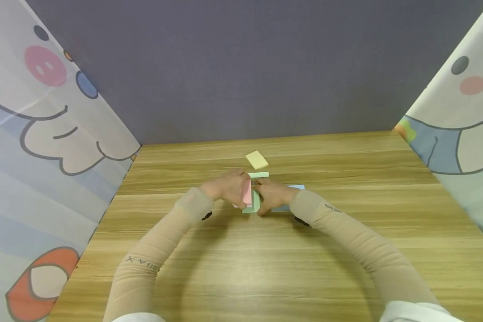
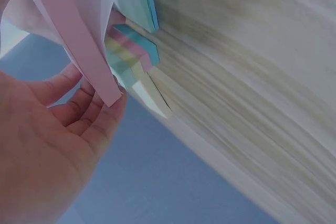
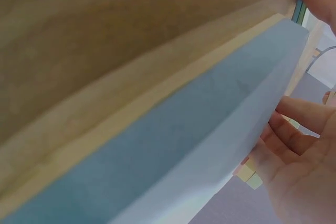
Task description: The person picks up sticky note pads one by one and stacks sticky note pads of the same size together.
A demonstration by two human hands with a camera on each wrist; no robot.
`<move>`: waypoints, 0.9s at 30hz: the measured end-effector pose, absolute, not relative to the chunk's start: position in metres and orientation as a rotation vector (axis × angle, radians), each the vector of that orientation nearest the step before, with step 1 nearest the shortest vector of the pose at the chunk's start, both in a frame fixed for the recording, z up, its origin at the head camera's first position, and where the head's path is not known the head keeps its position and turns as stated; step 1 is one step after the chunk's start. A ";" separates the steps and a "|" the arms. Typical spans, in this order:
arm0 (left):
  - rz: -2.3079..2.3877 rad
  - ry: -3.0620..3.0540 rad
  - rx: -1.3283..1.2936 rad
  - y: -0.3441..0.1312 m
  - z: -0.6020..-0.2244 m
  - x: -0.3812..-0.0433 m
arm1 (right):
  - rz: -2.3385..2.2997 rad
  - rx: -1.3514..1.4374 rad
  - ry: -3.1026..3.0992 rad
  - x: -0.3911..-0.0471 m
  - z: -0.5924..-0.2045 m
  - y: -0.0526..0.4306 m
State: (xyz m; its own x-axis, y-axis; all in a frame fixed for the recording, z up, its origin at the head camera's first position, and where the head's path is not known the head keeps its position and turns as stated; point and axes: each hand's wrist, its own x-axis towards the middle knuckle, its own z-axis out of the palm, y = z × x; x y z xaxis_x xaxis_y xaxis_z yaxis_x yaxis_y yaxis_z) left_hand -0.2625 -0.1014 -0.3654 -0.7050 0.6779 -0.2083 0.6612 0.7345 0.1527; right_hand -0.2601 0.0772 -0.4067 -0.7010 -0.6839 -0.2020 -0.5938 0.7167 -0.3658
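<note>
My left hand (image 1: 229, 185) grips a pink sticky-note pad (image 2: 79, 40) on edge, with thumb at one end and fingertips at the other. A pale lilac sheet (image 2: 100, 9) shows along the pink pad's side. Facing it, my right hand (image 1: 275, 194) holds a green sticky-note pad (image 1: 254, 202) between its thumb and fingers; the hand partly hides this pad. Beneath and beside the right hand lies a blue pad (image 1: 295, 187), which fills much of the right wrist view.
Beyond the hands, a yellow pad (image 1: 256, 159) lies on the wooden table (image 1: 241, 268). A pale green edge (image 1: 259, 175) shows just behind the fingers, where the left wrist view has a multicoloured stack (image 2: 131, 56). A grey panel (image 1: 249, 71) bounds the back.
</note>
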 end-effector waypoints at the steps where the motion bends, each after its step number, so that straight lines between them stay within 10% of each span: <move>1: 0.093 2.687 1.063 -0.100 -0.366 -0.262 | -0.395 -1.001 2.600 -0.260 -0.407 0.077; 27: 0.125 2.630 0.981 -0.098 -0.388 -0.261 | -0.371 -0.997 2.612 -0.261 -0.406 0.079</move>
State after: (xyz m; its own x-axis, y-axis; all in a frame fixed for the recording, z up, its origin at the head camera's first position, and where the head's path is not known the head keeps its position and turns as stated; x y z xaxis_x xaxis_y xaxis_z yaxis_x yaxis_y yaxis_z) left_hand -0.2612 -0.0979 -0.3882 -0.7083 0.6502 -0.2748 0.6212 0.7590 0.1947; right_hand -0.2610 0.0789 -0.4064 -0.7050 -0.6798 -0.2019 -0.5966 0.7225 -0.3494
